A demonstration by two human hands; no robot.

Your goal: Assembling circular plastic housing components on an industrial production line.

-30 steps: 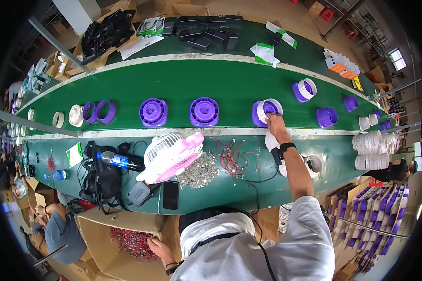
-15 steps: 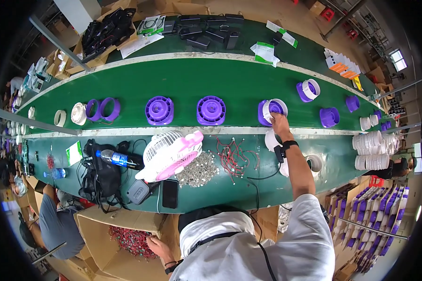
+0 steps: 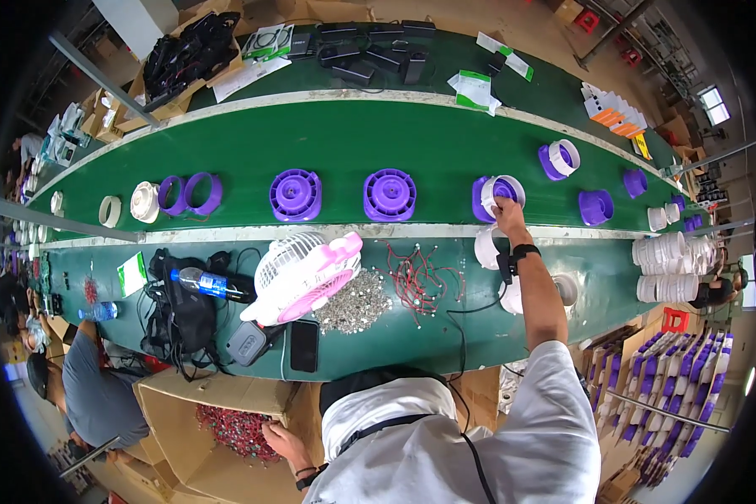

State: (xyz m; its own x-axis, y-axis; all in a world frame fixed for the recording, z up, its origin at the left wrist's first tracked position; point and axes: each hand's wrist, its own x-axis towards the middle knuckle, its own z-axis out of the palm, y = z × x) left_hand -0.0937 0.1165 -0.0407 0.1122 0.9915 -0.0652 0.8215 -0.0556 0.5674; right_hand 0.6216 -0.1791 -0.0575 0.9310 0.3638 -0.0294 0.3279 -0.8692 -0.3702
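My right hand reaches over the belt with its fingers closed on the near edge of a white plastic ring. That ring sits at the right side of a purple housing, partly overlapping it. Just below my wrist, another white ring stands on the near bench, partly covered by my forearm. My left hand is low at the right side of an open cardboard box, beside a heap of red wires with small parts. Its fingers are curled, and what they may hold is hidden.
A white and pink fan lies on the bench beside small metal parts, red wires, a phone and a bottle. Purple fan housings line the belt. White rings are stacked right. Another person sits left.
The parts on the belt have shifted to the right. My right hand has moved right along with the white ring, while my left hand stays by the wires. The person at left has leaned over.
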